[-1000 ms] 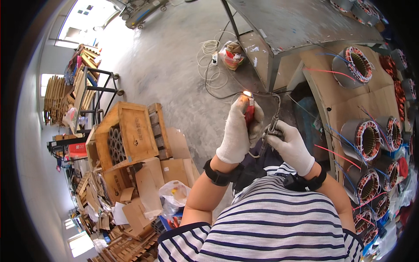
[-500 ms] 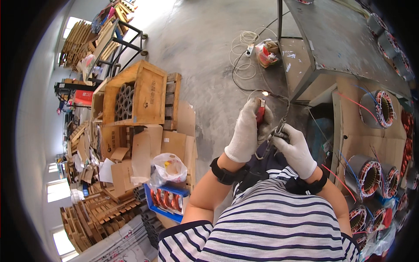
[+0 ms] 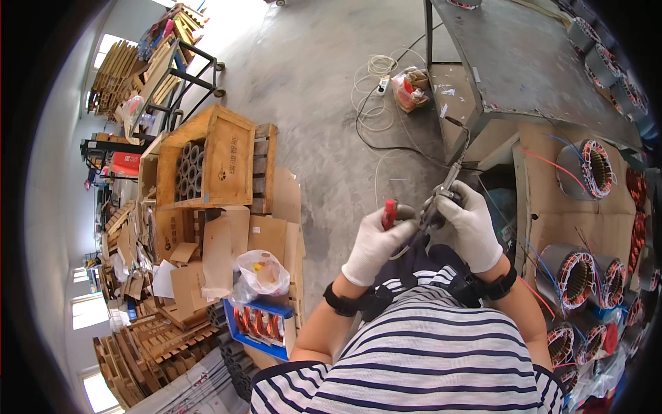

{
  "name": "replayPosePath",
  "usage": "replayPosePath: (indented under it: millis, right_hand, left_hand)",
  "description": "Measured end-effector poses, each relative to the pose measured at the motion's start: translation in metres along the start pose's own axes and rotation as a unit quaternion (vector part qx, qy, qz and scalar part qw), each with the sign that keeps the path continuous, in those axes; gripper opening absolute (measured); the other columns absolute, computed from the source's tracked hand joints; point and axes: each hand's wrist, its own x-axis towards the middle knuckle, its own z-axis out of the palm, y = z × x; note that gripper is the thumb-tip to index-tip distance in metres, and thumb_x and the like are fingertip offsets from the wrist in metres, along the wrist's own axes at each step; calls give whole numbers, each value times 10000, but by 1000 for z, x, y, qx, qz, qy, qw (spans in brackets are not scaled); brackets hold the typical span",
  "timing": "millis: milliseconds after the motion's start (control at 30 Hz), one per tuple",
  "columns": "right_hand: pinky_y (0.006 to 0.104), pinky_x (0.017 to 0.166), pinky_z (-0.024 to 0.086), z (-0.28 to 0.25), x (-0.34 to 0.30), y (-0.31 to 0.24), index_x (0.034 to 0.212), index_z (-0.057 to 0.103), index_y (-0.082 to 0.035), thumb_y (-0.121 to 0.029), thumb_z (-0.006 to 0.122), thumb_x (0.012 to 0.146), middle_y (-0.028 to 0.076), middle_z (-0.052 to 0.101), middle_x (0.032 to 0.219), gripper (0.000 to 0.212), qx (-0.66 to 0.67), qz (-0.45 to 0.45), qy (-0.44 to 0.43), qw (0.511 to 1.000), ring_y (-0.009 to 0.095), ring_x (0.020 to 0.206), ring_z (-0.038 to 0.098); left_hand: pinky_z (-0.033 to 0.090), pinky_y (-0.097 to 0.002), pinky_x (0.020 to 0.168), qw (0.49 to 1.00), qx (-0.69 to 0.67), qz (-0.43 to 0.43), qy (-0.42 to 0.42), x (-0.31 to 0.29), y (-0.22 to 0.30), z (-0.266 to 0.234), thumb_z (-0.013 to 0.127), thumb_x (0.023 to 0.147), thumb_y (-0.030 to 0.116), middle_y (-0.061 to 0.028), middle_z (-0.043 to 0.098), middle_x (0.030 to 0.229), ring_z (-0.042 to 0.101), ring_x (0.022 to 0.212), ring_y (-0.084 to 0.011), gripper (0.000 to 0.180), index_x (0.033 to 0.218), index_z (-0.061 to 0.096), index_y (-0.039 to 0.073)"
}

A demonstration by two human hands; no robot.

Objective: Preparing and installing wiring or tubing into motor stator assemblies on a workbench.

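My left hand (image 3: 379, 243), in a white glove, is closed round a red lighter (image 3: 389, 214) that stands up from the fist. Its fingers reach to the valve end of a gas torch and seem to touch it. The torch (image 3: 453, 174) is metal with a bent neck. My right hand (image 3: 472, 228), also gloved, grips its handle in front of my body. The neck points away from me and bends left at its tip, beside the grey bench leg. No flame shows at the tip now. Part of the handle is hidden by the fingers.
A grey metal bench (image 3: 545, 76) stands ahead on the right. Several motor stators (image 3: 576, 279) with red and blue leads lie at my right. Hose and cable coils (image 3: 378, 65) and a plastic bag (image 3: 410, 90) lie on the floor. A wooden crate (image 3: 231, 159) holds tubes at left.
The torch tip has swung away from the lighter, forward and right. The bright flame at the tip no longer shows. My left hand has come down and nearer the torch handle, still with the lighter.
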Motion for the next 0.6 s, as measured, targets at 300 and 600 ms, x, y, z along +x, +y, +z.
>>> replayPosePath:
  millis: [300, 600]
  right_hand:
    - [227, 631, 482, 0, -6, -4, 963, 536, 6, -90, 521, 847, 79, 620, 843, 151, -7, -32, 28, 999, 125, 737, 613]
    - [243, 665, 479, 5, -20, -10, 1019, 517, 6, -122, 452, 920, 77, 611, 869, 175, 75, -47, 31, 996, 132, 781, 602]
  left_hand:
    - [453, -206, 706, 997, 32, 40, -64, 2, -4, 11, 654, 745, -1, -4, 639, 843, 552, 751, -51, 221, 965, 633, -10]
    - [434, -203, 660, 996, 20, 75, -38, -5, -3, 11, 632, 743, -8, -2, 622, 796, 548, 723, -60, 187, 929, 636, -26]
